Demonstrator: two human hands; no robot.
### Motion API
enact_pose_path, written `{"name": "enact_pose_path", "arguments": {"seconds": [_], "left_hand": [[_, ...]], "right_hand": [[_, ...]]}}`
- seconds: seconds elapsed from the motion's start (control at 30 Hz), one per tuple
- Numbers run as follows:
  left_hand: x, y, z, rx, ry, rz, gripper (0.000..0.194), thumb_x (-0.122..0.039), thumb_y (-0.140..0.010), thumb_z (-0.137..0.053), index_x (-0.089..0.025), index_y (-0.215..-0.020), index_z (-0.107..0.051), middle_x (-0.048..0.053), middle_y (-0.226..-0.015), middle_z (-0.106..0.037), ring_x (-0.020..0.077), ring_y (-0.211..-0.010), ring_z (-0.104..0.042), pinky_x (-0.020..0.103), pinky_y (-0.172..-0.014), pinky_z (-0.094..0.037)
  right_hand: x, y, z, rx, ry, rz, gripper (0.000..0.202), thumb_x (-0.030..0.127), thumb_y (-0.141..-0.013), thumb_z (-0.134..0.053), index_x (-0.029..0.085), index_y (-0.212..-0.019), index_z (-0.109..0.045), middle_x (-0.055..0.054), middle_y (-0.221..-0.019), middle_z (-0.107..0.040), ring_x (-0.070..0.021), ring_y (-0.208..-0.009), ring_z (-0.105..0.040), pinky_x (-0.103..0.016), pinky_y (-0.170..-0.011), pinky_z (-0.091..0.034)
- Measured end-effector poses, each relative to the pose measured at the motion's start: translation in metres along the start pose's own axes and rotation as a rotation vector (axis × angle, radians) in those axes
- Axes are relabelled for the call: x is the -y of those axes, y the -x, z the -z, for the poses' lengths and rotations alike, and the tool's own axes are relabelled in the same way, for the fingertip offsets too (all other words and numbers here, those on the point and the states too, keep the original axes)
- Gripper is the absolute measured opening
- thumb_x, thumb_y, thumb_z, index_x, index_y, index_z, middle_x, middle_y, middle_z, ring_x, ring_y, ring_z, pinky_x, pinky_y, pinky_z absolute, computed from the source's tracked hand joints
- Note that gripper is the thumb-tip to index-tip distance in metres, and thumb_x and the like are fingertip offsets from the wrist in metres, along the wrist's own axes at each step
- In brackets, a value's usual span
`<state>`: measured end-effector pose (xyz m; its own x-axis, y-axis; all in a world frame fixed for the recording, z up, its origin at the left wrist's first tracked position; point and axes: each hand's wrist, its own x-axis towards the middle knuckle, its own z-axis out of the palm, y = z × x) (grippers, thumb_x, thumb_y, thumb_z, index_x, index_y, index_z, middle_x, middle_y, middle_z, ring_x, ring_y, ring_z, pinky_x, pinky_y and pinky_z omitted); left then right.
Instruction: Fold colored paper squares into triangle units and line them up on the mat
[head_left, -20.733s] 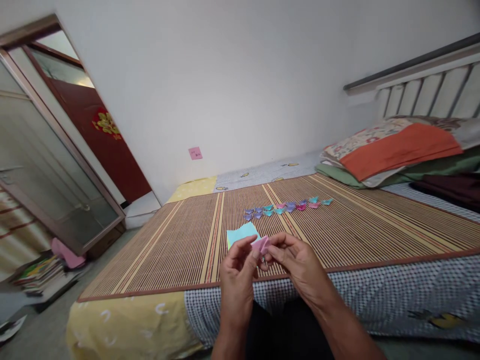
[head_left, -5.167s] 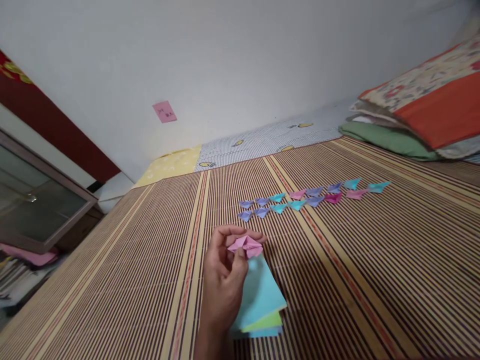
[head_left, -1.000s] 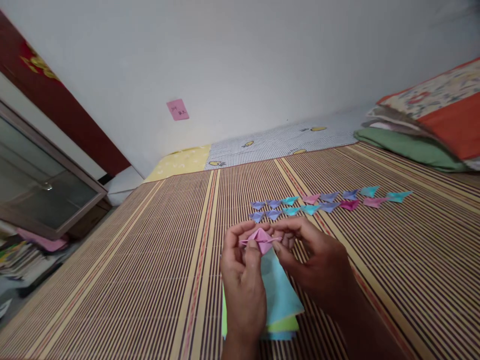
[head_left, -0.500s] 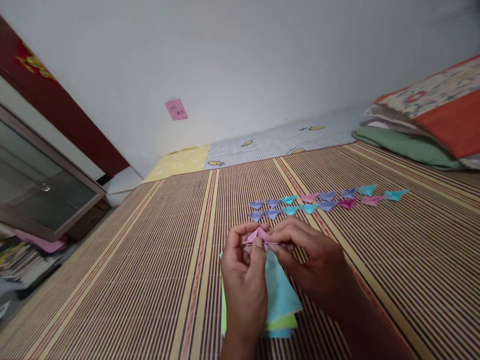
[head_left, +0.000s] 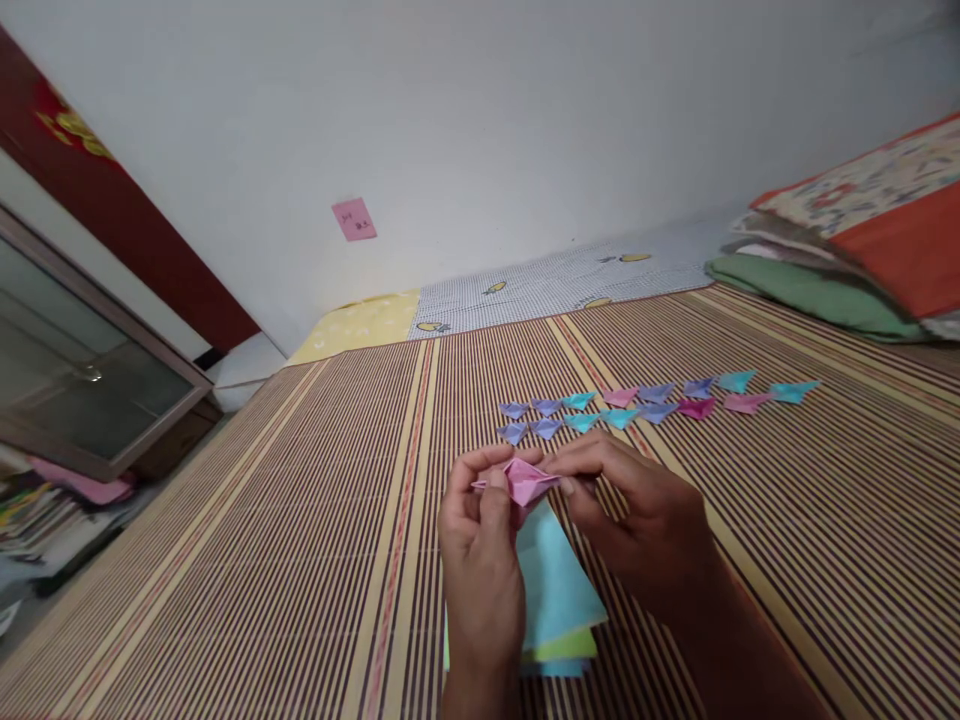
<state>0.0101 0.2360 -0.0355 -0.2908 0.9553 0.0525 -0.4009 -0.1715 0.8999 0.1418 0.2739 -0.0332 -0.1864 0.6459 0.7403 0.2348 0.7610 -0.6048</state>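
Between both hands is a pink origami paper boat (head_left: 526,482), its pointed ends sticking out to either side. My left hand (head_left: 484,540) grips its left part, thumb on the near face and fingers behind. The thumb and forefinger of my right hand (head_left: 637,510) pinch its right tip. Below the hands lies a stack of square paper sheets (head_left: 559,580), light blue on top with green and blue edges showing beneath; my left hand and wrist hide part of it.
Beyond my hands, two rows of small folded paper boats (head_left: 581,422) in purple, turquoise and pink lie on the striped bamboo mat (head_left: 300,520). Folded bedding (head_left: 832,290) is piled at the right. A glass-fronted cabinet (head_left: 82,370) stands at the left, and a pink note (head_left: 354,219) is on the wall.
The pink paper has opened out into a wider boat shape. My left thumb has shifted left, and my right fingers have drawn slightly to the right with the tip.
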Motion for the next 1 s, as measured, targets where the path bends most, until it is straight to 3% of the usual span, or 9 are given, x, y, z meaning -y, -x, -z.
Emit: {"name": "enact_pose_path", "arguments": {"seconds": [0.13,0.43,0.6,0.77,1.0], "left_hand": [[0.001,-0.0015,0.0003,0.01,0.036,0.023,0.017,-0.034,-0.098,-0.061,-0.02,-0.107,-0.064,0.008,-0.109,-0.077,0.0161,-0.083,-0.074,0.027,-0.073,-0.057],[-0.0049,-0.005,-0.0052,0.018,0.2,0.103,0.016,-0.027,-0.09,-0.069,-0.017,-0.101,-0.063,0.01,-0.097,-0.078,0.019,-0.088,-0.075,0.034,-0.083,-0.06],[-0.0016,-0.0046,-0.0017,0.07,0.079,0.078,0.015,-0.03,-0.094,-0.067,-0.018,-0.102,-0.065,0.006,-0.097,-0.076,0.0146,-0.081,-0.072,0.025,-0.074,-0.055],[-0.0011,-0.0036,0.0005,0.053,0.032,0.058,0.019,-0.036,-0.093,-0.068,-0.02,-0.103,-0.066,0.001,-0.085,-0.069,0.0128,-0.075,-0.065,0.024,-0.072,-0.05],[-0.0049,-0.0046,0.0028,0.1,-0.073,0.032,0.022,-0.034,-0.089,-0.074,-0.021,-0.104,-0.065,0.003,-0.095,-0.07,0.0157,-0.087,-0.066,0.028,-0.083,-0.05]], "right_hand": [[-0.0004,0.0005,0.0011,-0.003,0.019,0.004,0.019,0.008,-0.092,-0.057,0.022,-0.098,-0.068,-0.002,-0.092,-0.071,-0.0177,-0.089,-0.07,-0.031,-0.077,-0.054],[0.0,0.0004,0.0044,-0.013,0.062,0.002,0.019,0.009,-0.092,-0.056,0.023,-0.095,-0.069,-0.002,-0.088,-0.072,-0.0182,-0.081,-0.069,-0.03,-0.066,-0.054],[0.0022,-0.0015,0.0027,-0.017,0.055,0.041,0.02,0.007,-0.091,-0.055,0.023,-0.093,-0.067,-0.002,-0.088,-0.073,-0.0178,-0.082,-0.071,-0.03,-0.067,-0.056],[0.0014,-0.0014,0.0032,-0.036,0.077,0.066,0.02,0.007,-0.09,-0.056,0.024,-0.094,-0.067,-0.002,-0.088,-0.073,-0.0183,-0.083,-0.071,-0.029,-0.068,-0.057],[-0.0018,0.0003,0.0034,-0.026,0.058,0.084,0.022,0.004,-0.091,-0.056,0.023,-0.095,-0.065,-0.002,-0.089,-0.07,-0.0169,-0.085,-0.069,-0.03,-0.072,-0.057]]}}
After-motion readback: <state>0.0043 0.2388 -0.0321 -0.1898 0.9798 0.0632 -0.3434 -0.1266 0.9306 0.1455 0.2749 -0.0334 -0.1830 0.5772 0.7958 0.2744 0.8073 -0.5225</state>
